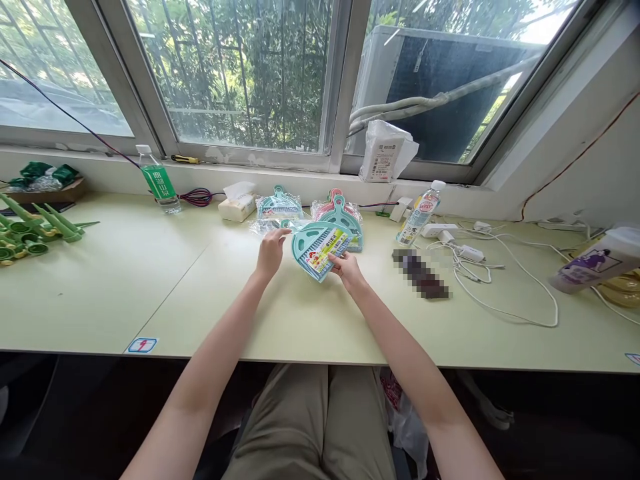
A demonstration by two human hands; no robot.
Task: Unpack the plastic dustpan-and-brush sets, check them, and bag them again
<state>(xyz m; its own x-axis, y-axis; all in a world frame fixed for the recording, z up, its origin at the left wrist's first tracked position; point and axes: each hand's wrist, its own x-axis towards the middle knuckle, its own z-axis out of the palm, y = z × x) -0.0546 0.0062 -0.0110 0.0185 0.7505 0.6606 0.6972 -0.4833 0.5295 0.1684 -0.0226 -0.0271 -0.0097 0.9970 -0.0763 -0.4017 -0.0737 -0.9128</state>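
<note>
– Where is the green piece (320,250)?
– It is above the middle of the pale tabletop (100,300), nearer to the back edge than the front. The right hand (346,270) grips its labelled side, and the left hand (271,252) pinches the clear wrap (273,227) beside it.
– What stands along the back edge?
– Two stacks of similar pieces, left stack (279,205) and right stack (344,217), and the tissues (238,202). Green parts (35,230) lie at the left end; a bottle (421,213) and white cables (470,257) are toward the right end.
– And the room?
– Behind the back edge is a wide window (245,73), with bars and leaves outside.
</note>
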